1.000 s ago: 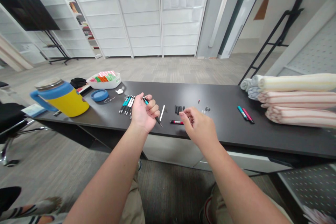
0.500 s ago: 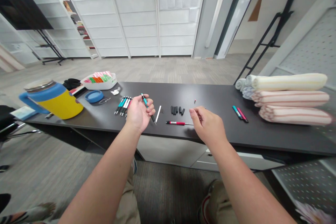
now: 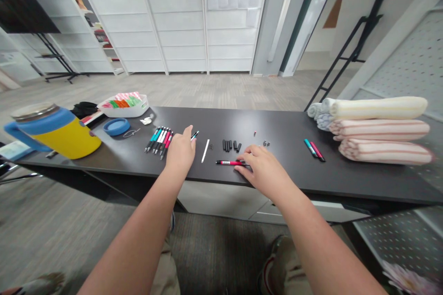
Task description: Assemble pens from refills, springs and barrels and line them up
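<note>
My left hand (image 3: 181, 152) is at the tabletop just right of a row of pens (image 3: 159, 140) in teal, white and red. Its fingers close around a teal pen (image 3: 195, 135), whose end shows beyond them; the rest is covered by the hand. My right hand (image 3: 263, 166) has thumb and fingertips on the right end of a red pen barrel (image 3: 228, 162) lying flat. Between the hands lie thin white refills (image 3: 205, 151), small springs (image 3: 211, 146) and several short black grips (image 3: 231, 145). Past the right fingers are small grey tips (image 3: 266, 143) and a tiny red piece (image 3: 255, 133).
On the black table (image 3: 207, 117), a yellow-and-blue mug (image 3: 65, 133), blue lid (image 3: 116, 126) and white basket (image 3: 126, 109) of colourful packets stand left. Teal and red pen barrels (image 3: 314, 149) lie right, beside rolled towels (image 3: 380, 130). White cabinets (image 3: 180, 23) stand behind.
My left hand has turned over and lowered the teal pen from above the table to beside the row. My right hand has come down onto the red barrel, uncovering the grey tips.
</note>
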{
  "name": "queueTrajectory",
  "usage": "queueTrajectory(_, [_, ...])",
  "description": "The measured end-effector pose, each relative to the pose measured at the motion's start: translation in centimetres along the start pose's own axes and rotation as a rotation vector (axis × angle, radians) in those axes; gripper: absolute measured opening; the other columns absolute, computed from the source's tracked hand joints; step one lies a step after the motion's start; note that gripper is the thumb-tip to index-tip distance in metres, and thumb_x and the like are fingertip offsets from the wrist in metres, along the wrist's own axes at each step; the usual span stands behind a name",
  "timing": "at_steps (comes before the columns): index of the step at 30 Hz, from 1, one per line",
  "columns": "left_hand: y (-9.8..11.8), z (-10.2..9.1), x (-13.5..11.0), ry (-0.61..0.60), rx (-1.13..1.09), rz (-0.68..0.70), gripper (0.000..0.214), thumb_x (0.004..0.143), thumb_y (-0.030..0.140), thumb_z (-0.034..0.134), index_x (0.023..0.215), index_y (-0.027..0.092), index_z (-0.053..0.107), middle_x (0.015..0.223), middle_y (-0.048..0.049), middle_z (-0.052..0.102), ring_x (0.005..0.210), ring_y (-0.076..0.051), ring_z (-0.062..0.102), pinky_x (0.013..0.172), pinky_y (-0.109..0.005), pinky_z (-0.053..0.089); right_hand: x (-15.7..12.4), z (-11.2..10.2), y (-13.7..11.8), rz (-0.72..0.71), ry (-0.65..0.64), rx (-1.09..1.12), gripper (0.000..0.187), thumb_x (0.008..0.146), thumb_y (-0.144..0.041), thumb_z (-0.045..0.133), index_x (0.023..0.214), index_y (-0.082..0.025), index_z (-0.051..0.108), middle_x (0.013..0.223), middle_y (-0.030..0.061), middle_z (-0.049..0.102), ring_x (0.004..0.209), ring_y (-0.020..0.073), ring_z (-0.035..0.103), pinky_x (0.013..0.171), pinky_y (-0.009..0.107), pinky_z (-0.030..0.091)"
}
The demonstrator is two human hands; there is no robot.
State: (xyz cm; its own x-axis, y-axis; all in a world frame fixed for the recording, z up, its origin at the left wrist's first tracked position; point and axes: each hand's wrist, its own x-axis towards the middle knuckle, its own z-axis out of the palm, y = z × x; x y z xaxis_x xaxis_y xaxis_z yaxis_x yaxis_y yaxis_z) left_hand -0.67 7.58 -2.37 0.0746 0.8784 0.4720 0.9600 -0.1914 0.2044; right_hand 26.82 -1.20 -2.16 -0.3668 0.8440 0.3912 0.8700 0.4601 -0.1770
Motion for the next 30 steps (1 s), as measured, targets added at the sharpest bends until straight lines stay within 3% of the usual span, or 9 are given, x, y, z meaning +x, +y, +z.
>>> queueTrajectory(4, [-0.5,0.1,0.0,0.032,0.130,0.035,0.046,0.096,0.024,0.063,0.140,0.011,0.059,0.109,-0.0188,0.075,0.105,-0.037,0.068,0.091,-0.047,0.053,-0.1,0.2,0.4,-0.016,0.006,0.034,0.014,0.098,-0.033,0.072,0.106,-0.024,0.078,0.110,0.0099,0.069,0.098,0.0276,0.063,0.090,0.043,0.054])
queueTrajectory(9, [0.7,-0.9,-0.4,0.159,-0.140,0.310,0.027,0.103,0.033,0.058,0.120,0.017,0.069,0.120,-0.0138,0.074,0.116,-0.032,0.064,0.105,-0.047,0.047,0.4,0.3,0.0,-0.017,-0.013,0.043,0.006,0.098,-0.025,0.072,0.100,-0.020,0.076,0.106,0.0095,0.071,0.097,0.0264,0.063,0.091,0.041,0.052])
queueTrajectory(13, [3.2,-1.7,-1.9,-0.034,-0.260,0.647,0.034,0.102,0.043,0.062,0.124,0.019,0.069,0.125,-0.0113,0.073,0.119,-0.028,0.063,0.105,-0.045,0.046,0.9,0.4,-0.5,-0.018,-0.026,0.035,0.006,0.099,-0.023,0.070,0.098,-0.018,0.073,0.100,0.0091,0.072,0.096,0.0260,0.064,0.091,0.040,0.051])
queueTrajectory(15, [4.3,-1.7,-2.6,-0.128,-0.246,0.720,0.036,0.101,0.044,0.064,0.126,0.019,0.070,0.122,-0.0107,0.074,0.118,-0.028,0.062,0.103,-0.045,0.046,1.1,0.7,-0.6,-0.014,-0.025,0.030,0.007,0.101,-0.024,0.068,0.098,-0.019,0.071,0.098,0.0087,0.073,0.096,0.0259,0.064,0.091,0.040,0.050])
queueTrajectory(20, [5.1,-1.3,-3.0,-0.226,-0.225,0.724,0.023,0.106,0.033,0.055,0.111,0.022,0.075,0.110,-0.0074,0.077,0.107,-0.025,0.064,0.094,-0.042,0.045,1.2,1.3,-0.4,-0.023,-0.027,0.046,0.007,0.102,-0.026,0.067,0.101,-0.020,0.070,0.100,0.0079,0.075,0.095,0.0260,0.065,0.089,0.040,0.050])
queueTrajectory(24, [5.0,-1.1,-2.8,-0.221,-0.250,0.719,0.025,0.107,0.033,0.053,0.109,0.022,0.075,0.107,-0.0079,0.077,0.105,-0.025,0.065,0.092,-0.041,0.045,1.2,1.3,-0.1,-0.045,-0.025,0.103,0.008,0.101,-0.026,0.068,0.107,-0.021,0.071,0.104,0.0080,0.075,0.097,0.0254,0.066,0.089,0.039,0.051])
queueTrajectory(28, [4.9,-0.9,-2.9,-0.212,-0.256,0.693,0.024,0.107,0.033,0.053,0.110,0.022,0.075,0.108,-0.0082,0.077,0.106,-0.025,0.065,0.092,-0.042,0.045,0.7,0.4,0.6,-0.043,-0.003,0.083,0.025,0.096,-0.033,0.074,0.118,-0.021,0.070,0.112,0.0100,0.075,0.104,0.0288,0.066,0.092,0.043,0.051])
queueTrajectory(30, [4.9,-0.8,-2.9,-0.213,-0.258,0.678,0.024,0.107,0.033,0.054,0.110,0.021,0.074,0.109,-0.0086,0.077,0.107,-0.025,0.065,0.093,-0.042,0.045,0.4,-0.2,1.2,-0.034,-0.002,0.054,0.026,0.095,-0.034,0.076,0.117,-0.022,0.071,0.113,0.0105,0.075,0.104,0.0296,0.066,0.092,0.044,0.050])
